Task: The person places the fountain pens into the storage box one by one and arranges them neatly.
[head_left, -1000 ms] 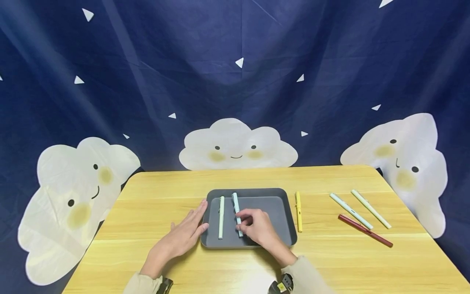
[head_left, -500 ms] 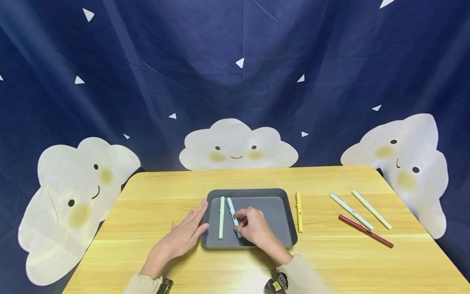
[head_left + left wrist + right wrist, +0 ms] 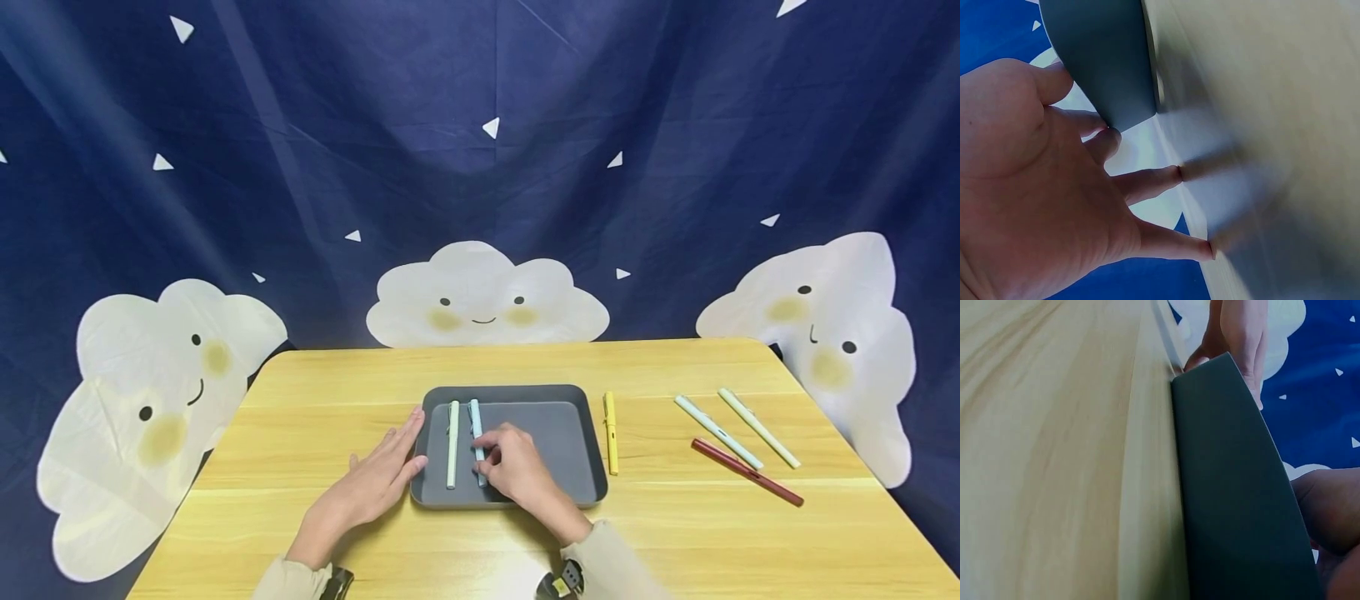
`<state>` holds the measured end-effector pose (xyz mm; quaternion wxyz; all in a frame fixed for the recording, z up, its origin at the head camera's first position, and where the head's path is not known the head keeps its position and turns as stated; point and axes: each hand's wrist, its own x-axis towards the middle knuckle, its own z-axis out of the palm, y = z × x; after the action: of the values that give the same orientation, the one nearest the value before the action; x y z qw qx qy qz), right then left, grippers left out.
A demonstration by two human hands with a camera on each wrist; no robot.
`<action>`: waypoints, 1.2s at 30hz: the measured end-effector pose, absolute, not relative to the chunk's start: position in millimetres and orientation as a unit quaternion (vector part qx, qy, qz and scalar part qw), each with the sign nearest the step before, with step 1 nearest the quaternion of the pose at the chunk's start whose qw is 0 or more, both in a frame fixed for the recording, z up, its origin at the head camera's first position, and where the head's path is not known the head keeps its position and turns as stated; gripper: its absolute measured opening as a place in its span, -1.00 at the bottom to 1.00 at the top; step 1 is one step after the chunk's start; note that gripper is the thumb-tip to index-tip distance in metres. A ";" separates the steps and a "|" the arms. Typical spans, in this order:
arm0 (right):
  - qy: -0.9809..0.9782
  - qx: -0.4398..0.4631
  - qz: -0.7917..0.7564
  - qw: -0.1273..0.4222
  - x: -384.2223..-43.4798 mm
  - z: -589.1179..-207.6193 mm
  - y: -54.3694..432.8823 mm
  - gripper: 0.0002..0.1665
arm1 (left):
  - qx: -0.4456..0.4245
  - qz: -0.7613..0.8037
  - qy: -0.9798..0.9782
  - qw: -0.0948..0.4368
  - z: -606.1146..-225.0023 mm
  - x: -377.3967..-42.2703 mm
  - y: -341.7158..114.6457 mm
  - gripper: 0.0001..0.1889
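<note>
Straightened since half a second ago, the blue pen (image 3: 476,418) is now nearly parallel to the green pen (image 3: 452,446), both in the left half of the tray (image 3: 553,454). We see the right hand (image 3: 513,467) pinching it; the left hand (image 3: 372,482), fingers extended, touches the tray's left side.

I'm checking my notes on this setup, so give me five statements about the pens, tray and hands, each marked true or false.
1. The right hand pinches a light blue pen. True.
2. A pale green pen lies in the gray tray. True.
3. The left hand grips a pen. False: the left hand touches the tray's left side.
4. The yellow pen lies inside the tray. False: the yellow pen lies right of it.
5. The dark red pen lies outside the tray. True.
</note>
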<state>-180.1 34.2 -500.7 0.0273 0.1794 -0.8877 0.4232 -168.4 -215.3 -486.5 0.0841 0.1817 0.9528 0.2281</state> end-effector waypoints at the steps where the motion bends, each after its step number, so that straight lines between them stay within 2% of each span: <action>1: -0.888 0.177 0.424 0.026 -179.9 -500.7 33.3 -0.67 | 0.182 0.228 0.953 0.084 -486.4 -168.4 -215.2 -0.30; 23: -0.876 0.180 0.447 0.034 -178.2 -503.9 30.1 -0.68 | 0.184 0.230 0.952 0.084 -486.5 -167.1 -215.3 -0.30; 36: -0.859 0.203 0.463 0.073 -175.5 -498.1 44.1 -0.75 | 0.183 0.228 0.953 0.081 -488.1 -167.8 -215.8 -0.30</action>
<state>-175.5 44.1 -498.1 0.0732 0.2033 -0.8595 0.4632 -167.8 -215.8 -488.1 0.0808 0.1828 0.9530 0.2277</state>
